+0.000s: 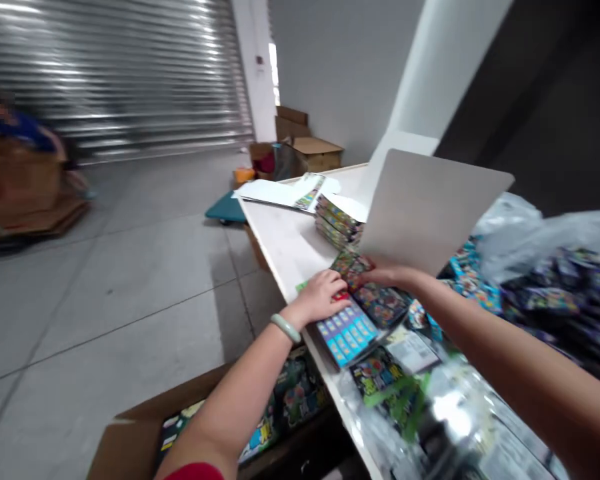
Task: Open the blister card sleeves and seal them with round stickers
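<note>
The left hand (314, 300) lies cupped over the printed card packs, its fingers curled down beside a small red patch, and I cannot tell whether it is gripping. The right hand (386, 276) comes in from 3 o'clock, its fingers spread on a multicoloured pack (351, 265) just under a tilted grey-white board (430, 213); its hold is equally unclear. A blue-and-white pack (347, 333) and a dark pack (381, 305) lie at the hands' 5 o'clock, all on a white table (285, 233). No print on them is sharp enough to read. A pale green bangle (286, 328) circles the left wrist. A stack of packs (337, 220) stands at 12 o'clock, a plastic bag (530, 247) at 3 o'clock, and an open cardboard box (130, 440) at 7 o'clock. A blurred co-worker (15, 127) is at 9 o'clock.
</note>
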The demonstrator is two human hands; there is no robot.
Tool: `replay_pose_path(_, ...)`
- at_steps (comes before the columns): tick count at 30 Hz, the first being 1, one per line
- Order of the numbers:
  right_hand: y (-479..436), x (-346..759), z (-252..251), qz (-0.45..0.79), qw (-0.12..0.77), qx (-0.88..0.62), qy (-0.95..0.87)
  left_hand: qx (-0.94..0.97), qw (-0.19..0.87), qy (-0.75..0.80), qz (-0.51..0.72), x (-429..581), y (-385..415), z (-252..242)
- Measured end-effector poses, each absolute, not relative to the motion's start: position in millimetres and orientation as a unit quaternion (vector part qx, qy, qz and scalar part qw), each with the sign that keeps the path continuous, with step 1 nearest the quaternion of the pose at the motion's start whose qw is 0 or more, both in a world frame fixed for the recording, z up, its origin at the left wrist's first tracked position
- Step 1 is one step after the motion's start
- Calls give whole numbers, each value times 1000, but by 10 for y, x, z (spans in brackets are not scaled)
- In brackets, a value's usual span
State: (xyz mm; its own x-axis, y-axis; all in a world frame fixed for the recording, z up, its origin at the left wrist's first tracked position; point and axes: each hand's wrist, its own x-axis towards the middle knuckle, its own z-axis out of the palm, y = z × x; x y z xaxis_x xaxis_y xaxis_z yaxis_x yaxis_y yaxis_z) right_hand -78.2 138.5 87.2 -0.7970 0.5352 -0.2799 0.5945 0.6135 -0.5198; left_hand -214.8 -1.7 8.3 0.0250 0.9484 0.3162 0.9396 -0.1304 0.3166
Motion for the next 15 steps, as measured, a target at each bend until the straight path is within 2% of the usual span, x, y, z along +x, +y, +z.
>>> replay_pose_path(6,1233,-972,405,-186,16,389,902,720,20,652,238,-2151,15,70)
replay_pose_path(9,1177,-792,281,-182,-16,366,913,717,21,654,238,-2171,17,62)
replay_pose_path(13,1176,-335,222,-157,-119,288,937,708,25,661,248,-2250,62,111)
replay_pose_path(15,1150,-171,175,-131,-130,271,945,700,21,668,254,-2287,145,170)
